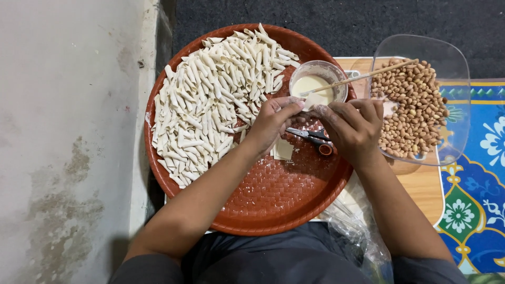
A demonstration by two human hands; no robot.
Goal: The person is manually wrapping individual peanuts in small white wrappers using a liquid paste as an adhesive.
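Two hands (310, 118) fold dough (314, 100) above paste bowl (336, 73) (peanuts (413, 108) nearby).

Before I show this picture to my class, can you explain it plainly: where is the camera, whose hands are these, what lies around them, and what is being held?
The camera sits on a person's head and looks down. The left hand and right hand are that person's own, pinching a small dough piece together. Below lies a round red tray bearing many rolled dough sticks, scissors, flat dough squares and a small bowl of pale paste with a stick in it. A clear container of peanuts stands on the right.
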